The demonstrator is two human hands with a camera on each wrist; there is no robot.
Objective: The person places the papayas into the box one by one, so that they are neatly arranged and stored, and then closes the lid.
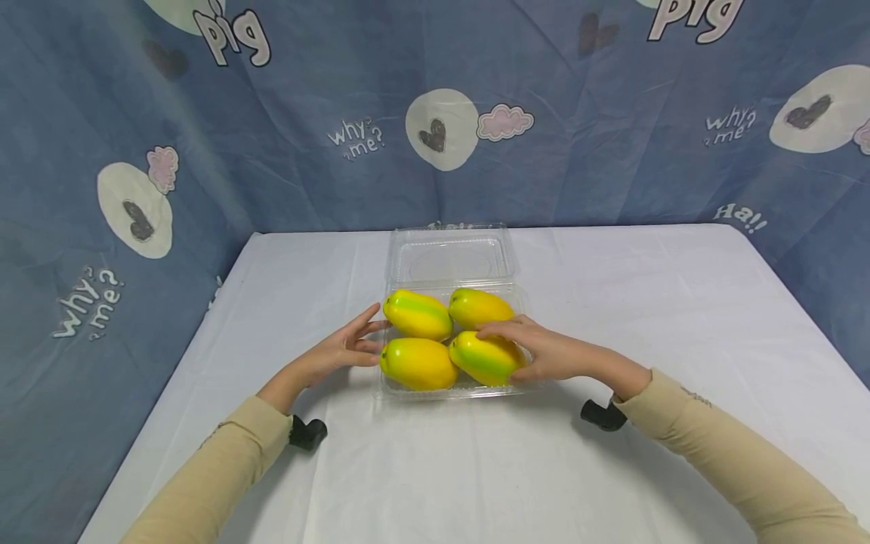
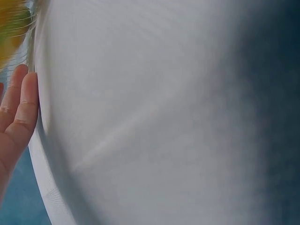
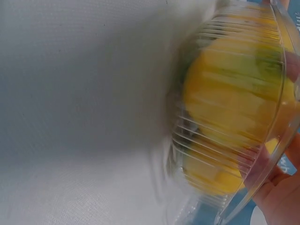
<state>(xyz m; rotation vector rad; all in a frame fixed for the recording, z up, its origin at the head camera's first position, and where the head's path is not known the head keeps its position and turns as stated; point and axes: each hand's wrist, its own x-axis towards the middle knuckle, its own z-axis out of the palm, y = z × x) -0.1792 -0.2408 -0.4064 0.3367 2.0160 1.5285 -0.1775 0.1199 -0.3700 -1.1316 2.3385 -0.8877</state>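
A clear plastic clamshell box [image 1: 435, 393] stands with its lid [image 1: 451, 257] folded back, holding several yellow-green mangoes in two rows. My right hand [image 1: 547, 351] grips the front right mango [image 1: 481, 359], fingers over its top and thumb at its near right side. In the right wrist view, that hand [image 3: 283, 197] is partly cut off, and the mango [image 3: 229, 89] shows through the ribbed wall. My left hand [image 1: 343, 349] is at the box's left wall with fingers loosely extended, beside the back left mango [image 1: 418, 313] and front left mango [image 1: 419, 364].
A white cloth [image 1: 381, 468] covers the table. Behind it hangs a blue printed curtain [image 1: 306, 151], which also runs along both sides. A black wrist device [image 1: 309, 434] sits at the left cuff, another black wrist device [image 1: 603, 415] at the right cuff.
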